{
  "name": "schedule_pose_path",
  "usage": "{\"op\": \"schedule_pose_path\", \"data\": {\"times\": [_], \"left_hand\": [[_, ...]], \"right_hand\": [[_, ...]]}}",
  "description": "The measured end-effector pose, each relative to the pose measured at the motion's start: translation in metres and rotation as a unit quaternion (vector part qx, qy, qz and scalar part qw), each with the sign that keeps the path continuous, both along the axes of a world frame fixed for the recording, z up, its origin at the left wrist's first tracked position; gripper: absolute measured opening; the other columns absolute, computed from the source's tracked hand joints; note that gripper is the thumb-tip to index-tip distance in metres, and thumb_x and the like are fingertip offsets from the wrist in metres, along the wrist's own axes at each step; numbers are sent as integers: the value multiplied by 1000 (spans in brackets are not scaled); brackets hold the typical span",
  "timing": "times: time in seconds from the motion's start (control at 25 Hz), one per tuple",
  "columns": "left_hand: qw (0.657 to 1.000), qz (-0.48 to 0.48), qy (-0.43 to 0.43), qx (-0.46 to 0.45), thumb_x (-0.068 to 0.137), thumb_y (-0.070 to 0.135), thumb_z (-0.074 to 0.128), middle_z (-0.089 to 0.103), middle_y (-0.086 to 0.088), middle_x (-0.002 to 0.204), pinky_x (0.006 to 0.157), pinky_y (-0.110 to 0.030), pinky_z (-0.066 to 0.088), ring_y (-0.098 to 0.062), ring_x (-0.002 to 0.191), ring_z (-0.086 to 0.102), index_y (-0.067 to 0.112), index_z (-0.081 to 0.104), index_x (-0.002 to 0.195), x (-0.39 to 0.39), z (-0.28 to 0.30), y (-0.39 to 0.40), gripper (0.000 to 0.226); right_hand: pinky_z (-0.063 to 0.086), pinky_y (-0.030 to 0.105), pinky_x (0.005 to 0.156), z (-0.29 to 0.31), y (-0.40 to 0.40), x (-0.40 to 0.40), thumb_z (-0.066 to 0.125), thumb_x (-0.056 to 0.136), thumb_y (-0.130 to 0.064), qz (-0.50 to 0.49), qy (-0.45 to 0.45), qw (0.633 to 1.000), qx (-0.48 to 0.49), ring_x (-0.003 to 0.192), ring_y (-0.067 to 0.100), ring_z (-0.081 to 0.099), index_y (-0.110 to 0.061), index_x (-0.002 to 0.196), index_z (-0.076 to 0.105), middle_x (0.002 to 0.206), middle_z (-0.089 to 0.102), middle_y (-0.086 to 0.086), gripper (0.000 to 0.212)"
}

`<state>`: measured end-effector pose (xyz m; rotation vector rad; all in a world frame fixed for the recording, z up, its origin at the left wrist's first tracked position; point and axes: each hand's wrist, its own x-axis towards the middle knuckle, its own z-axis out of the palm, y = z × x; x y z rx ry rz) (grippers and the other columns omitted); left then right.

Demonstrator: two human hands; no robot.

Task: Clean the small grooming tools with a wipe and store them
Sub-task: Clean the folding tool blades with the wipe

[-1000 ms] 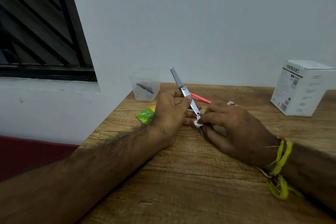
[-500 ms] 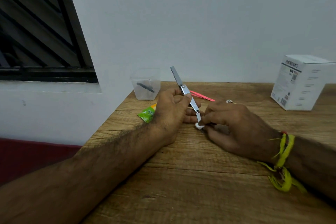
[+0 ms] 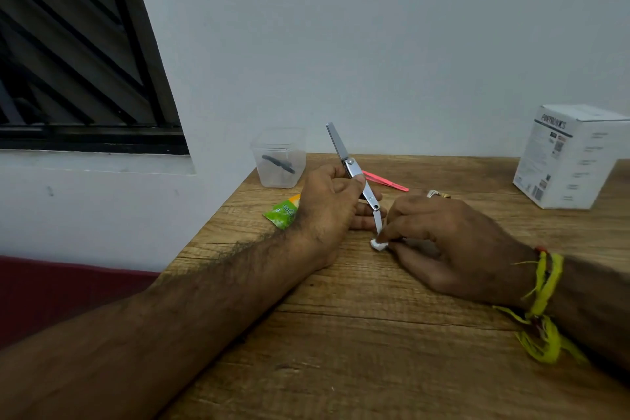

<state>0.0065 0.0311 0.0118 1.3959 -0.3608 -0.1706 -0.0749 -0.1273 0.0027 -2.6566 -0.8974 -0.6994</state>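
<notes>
My left hand (image 3: 329, 204) grips a silver folding nail clipper (image 3: 354, 171) by its middle, its lever pointing up and away. A thin file blade swings down from the clipper to the table. My right hand (image 3: 453, 242) pinches a small white wipe (image 3: 377, 244) around the tip of that blade. A clear plastic cup (image 3: 279, 157) stands at the back left of the wooden table (image 3: 358, 334) with a dark tool (image 3: 278, 164) inside. A pink tweezer (image 3: 385, 181) lies behind my hands.
A green wipe sachet (image 3: 283, 211) lies by my left wrist. A white cardboard box (image 3: 572, 157) stands at the back right. A small metal item (image 3: 436, 194) shows just behind my right hand. The table's left edge drops off beside a wall and window.
My right hand has slid the wipe down the file blade toward its tip. The left hand keeps the clipper in nearly the same place.
</notes>
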Motion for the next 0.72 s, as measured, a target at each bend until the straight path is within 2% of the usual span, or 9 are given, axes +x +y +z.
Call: {"op": "schedule_pose_path", "data": {"times": [0.28,0.48,0.64,0.72], "left_hand": [[1000,-5,6,-2,103,9,50,70,-13,78,48,-31,59,-20,54,69,-3,53,116,0,-2,-1,18],[1000,-2,8,6,103,8,50,71,-13,77,45,-29,56,-19,50,68,-4,51,118,1,-2,0,19],[1000,-2,16,1,103,8,51,71,-16,79,45,-29,56,-20,51,69,-6,51,118,1,-3,-1,21],[1000,3,13,5,102,8,51,72,-18,82,45,-29,56,-20,51,69,-5,52,118,1,-2,0,20]], "right_hand": [[51,39,65,-1,0,-2,66,81,-18,13,33,999,26,76,9,60,-21,90,75,81,64,-9,13],[50,33,68,-2,3,3,59,89,-28,-45,-31,998,34,80,7,57,-20,93,74,85,64,-10,18],[50,32,68,-4,3,4,65,84,-21,-28,-17,999,22,79,10,59,-19,92,74,84,64,-9,12],[49,30,69,-3,4,4,64,85,-22,-51,-28,998,16,80,9,59,-20,92,74,86,64,-9,12]]}}
